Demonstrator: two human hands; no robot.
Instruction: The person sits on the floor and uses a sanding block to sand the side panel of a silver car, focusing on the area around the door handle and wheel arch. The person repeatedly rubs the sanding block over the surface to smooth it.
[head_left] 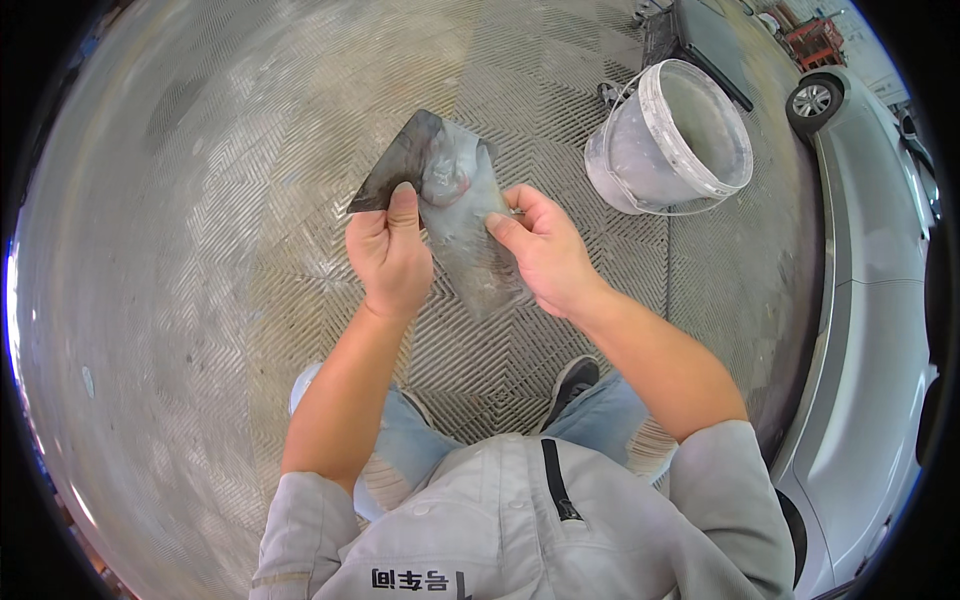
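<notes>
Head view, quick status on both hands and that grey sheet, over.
Left hand pinching grey sheet at dark side. Right hand pinching right edge. Bucket off right, not in the way.

Head-worn wide fisheye view (edges bowed), facing down, shirt point(640, 510) nearest, left hand point(393, 255) and right hand point(548, 258) beyond

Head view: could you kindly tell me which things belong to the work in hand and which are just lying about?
In the work:
grey sheet, held by left hand and right hand

Seemingly just nearby:
bucket, though possibly involved
silver car
</notes>
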